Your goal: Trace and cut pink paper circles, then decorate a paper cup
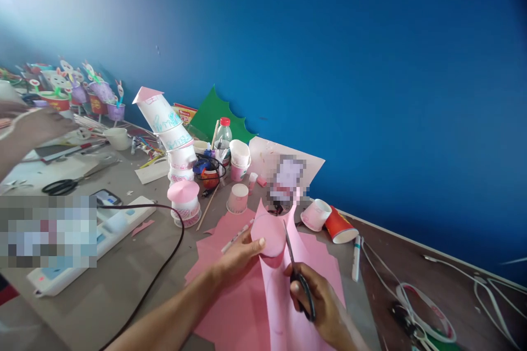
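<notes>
My left hand pinches a rounded piece of pink paper, thumb on top and the other fingers beneath. In my right hand are black-handled scissors, their blades pointing up and away along the right edge of the rounded piece. A larger curling pink sheet hangs from it and runs down between my hands. More pink paper lies flat under both hands. A white marker rests on that paper beside my left hand.
Stacked paper cups lean at the left of centre. A power strip with a black cable lies left. A white cup and a red cup stand right. Another person's hand is at far left. A blue wall rises behind.
</notes>
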### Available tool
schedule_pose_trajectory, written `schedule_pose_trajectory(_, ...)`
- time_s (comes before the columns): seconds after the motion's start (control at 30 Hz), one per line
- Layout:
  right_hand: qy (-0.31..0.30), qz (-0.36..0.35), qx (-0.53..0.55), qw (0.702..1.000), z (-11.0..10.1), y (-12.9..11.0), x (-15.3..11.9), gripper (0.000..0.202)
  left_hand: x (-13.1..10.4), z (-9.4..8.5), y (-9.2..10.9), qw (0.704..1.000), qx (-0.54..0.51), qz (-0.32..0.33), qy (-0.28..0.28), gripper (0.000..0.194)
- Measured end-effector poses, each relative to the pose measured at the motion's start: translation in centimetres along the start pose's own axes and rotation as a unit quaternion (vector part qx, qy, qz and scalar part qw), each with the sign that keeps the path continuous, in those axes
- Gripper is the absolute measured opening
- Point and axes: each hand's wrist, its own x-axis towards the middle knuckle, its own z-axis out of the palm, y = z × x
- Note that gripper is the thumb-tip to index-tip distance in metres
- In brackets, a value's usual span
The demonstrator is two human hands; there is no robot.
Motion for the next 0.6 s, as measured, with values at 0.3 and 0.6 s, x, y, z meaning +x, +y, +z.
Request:
schedule_pose_trajectory(0.3,0.032,0.004,0.020,0.999,2.2,0.1,0.3,0.051,-0.3,0.9,-0.7,0.995,0.048,-0.035,0.084,0.045)
schedule_pose_trajectory(0.6,0.039,0.003,0.023,0.999,2.8,0.3,0.5,0.053,0.0,1.3,-0.3,0.972,0.121,-0.105,0.171,0.043)
